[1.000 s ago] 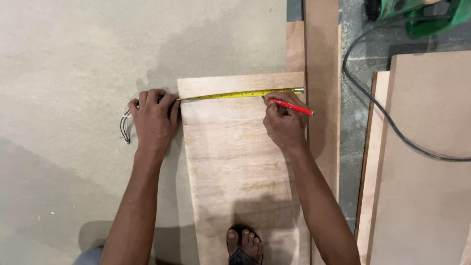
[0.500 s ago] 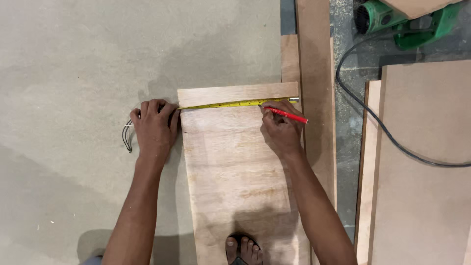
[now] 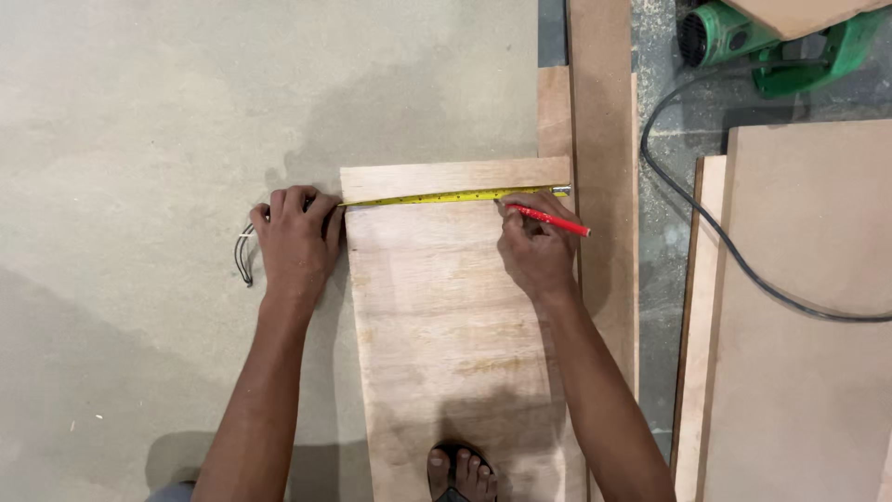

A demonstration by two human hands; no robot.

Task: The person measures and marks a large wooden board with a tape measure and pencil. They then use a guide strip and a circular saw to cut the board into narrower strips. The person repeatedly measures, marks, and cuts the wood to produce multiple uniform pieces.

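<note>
A person is stretching one yellow tape measure [image 3: 455,196] across the far end of a plywood board [image 3: 446,325] lying on the floor — the left hand [image 3: 295,244], palm down with fingers curled, is pinning the tape's case at the board's left edge. The right hand [image 3: 534,249] is pinching one red pencil [image 3: 548,219], tip touching the board just below the tape near its right end. One green power tool [image 3: 780,42] is sitting at top right — its black cord [image 3: 715,232] is trailing over the second of two boards [image 3: 799,307] stacked there.

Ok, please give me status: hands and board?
Left hand pins tape measure at board edge. Right hand holds red pencil at tape. Nothing blocking.
</note>
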